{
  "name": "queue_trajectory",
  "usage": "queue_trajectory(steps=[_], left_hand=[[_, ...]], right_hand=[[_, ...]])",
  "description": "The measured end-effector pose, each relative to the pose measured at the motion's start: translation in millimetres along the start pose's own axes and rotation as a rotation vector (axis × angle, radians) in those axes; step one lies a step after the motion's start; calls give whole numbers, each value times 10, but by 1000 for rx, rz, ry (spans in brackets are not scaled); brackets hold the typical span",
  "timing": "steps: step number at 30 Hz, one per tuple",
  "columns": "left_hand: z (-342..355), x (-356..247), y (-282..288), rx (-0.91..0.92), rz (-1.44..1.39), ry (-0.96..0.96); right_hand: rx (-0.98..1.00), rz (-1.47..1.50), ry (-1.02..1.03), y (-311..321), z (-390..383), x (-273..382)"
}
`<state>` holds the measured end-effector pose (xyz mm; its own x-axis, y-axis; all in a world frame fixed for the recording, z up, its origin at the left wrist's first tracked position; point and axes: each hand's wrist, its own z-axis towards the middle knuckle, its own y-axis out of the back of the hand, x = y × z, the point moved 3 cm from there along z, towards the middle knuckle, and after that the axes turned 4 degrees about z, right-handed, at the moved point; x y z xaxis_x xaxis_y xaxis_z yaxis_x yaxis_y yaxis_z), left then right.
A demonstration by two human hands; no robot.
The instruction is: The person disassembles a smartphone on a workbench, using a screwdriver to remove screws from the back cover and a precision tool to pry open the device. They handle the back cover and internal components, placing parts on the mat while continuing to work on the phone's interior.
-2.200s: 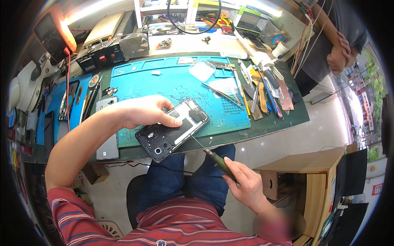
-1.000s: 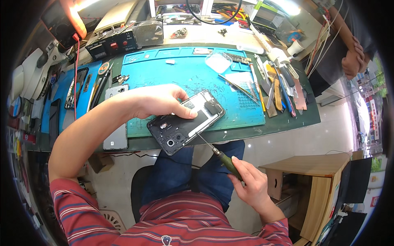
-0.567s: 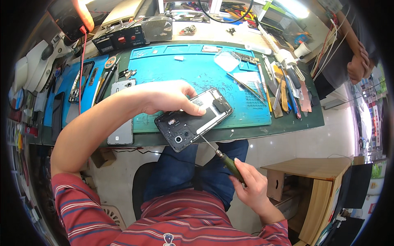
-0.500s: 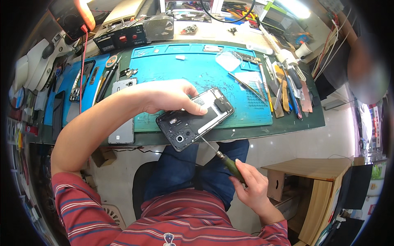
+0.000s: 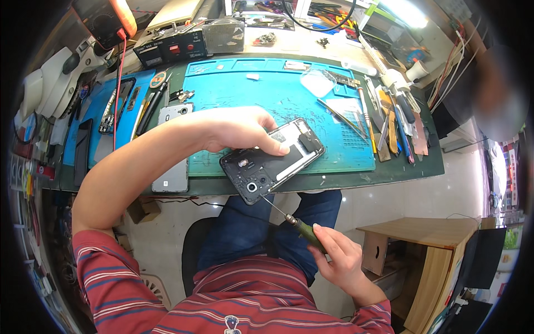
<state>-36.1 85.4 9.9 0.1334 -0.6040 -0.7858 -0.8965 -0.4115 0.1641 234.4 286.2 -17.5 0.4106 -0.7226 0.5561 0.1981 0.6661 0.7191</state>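
Note:
An opened smartphone (image 5: 267, 165), its back off and its black inner frame and camera showing, tilts over the bench's near edge. My left hand (image 5: 250, 132) grips it, thumb across the inside and fingers hidden underneath. My right hand (image 5: 342, 260) is closed round the green handle of a thin metal-shafted pry tool (image 5: 306, 230). The shaft's tip meets the phone's near edge beside the camera; whether it sits in the seam is too small to tell. Under my left forearm lies a grey phone back or phone (image 5: 172, 181), partly covered.
A blue work mat (image 5: 217, 92) covers the bench. Tweezers and several hand tools (image 5: 397, 119) lie at the right, beside a clear plastic lid (image 5: 318, 83). At the left are a dark phone (image 5: 82, 150) and a black power unit (image 5: 172, 49). A wooden cabinet (image 5: 417, 231) stands lower right.
The tool's tip has slid left along the phone's near edge to the camera corner, and my right hand followed slightly. My left hand keeps its hold. The whole view has shifted a little.

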Motion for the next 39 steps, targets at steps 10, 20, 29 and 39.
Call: queue_trajectory(steps=[10,20,29,39], left_hand=[[32,15,14,13,28,-2],[17,30,-2,-27,77,0],[-64,12,-18,-128,-97,-60],[-252,19,-411,-316,-817,-245]], right_hand=[[24,9,37,-5,41,91],[67,-51,34,105,108,214],[146,17,79,87,20,203],[-76,-26,-61,297,-161,-135]])
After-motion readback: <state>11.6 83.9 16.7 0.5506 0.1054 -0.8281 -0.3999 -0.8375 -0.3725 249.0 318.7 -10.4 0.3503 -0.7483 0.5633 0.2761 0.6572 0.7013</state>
